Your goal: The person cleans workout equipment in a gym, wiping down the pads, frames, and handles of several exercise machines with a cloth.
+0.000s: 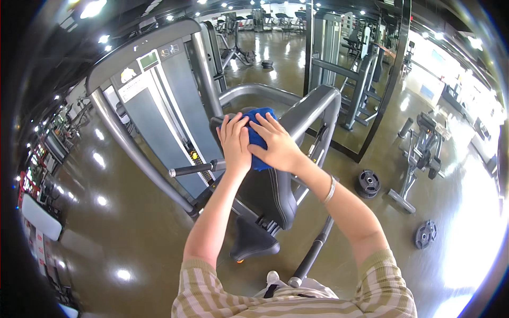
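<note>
A blue cloth (pixel 255 136) is bunched on the upper part of the black padded backrest (pixel 258 192) of a weight machine. My left hand (pixel 235 147) lies over the cloth's left side, its fingers reaching to the top of the pad. Flat on the right side of the cloth rests my right hand (pixel 276 144), fingers somewhat spread and thumb towards my left hand. Both palms hide part of the cloth. Below the backrest is the machine's black seat (pixel 254 240).
A handle (pixel 193 170) juts out left of the backrest, and another handle (pixel 308 260) sticks out near my legs. The weight-stack housing (pixel 167 107) stands at left, a tall mirror frame (pixel 375 127) behind at right. Weight plates (pixel 369 183) lie on the floor beside another machine (pixel 423 151).
</note>
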The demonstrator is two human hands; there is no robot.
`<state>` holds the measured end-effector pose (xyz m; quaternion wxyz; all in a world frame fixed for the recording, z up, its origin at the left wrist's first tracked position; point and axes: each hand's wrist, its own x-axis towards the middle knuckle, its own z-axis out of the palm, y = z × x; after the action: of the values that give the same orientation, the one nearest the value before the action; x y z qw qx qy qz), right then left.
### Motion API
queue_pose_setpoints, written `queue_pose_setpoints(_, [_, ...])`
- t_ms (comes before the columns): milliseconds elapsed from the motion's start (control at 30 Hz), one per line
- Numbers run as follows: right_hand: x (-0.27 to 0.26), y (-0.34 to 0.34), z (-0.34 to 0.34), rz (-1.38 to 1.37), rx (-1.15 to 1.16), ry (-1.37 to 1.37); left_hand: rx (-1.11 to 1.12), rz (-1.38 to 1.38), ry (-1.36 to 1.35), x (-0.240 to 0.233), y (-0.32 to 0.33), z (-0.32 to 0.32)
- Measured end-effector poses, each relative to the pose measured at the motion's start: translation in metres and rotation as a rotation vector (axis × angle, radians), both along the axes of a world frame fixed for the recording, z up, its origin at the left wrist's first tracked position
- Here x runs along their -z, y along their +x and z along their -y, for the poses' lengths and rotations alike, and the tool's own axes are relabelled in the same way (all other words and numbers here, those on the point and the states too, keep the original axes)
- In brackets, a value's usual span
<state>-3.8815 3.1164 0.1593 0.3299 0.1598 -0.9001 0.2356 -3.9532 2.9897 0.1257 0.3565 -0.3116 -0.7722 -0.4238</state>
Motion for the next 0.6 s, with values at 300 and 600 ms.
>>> queue_pose_setpoints(300, [0.025, 0.033, 0.007, -0.340, -0.056, -0.207, 0.077, 0.003, 0.340, 0.037, 0.059, -0.042])
queue_pose_setpoints(600, [0.071, 0.074, -0.018, -0.184, -0.452, -0.488, 0.122, 0.337, 0.487, 0.067, 0.129, -0.057])
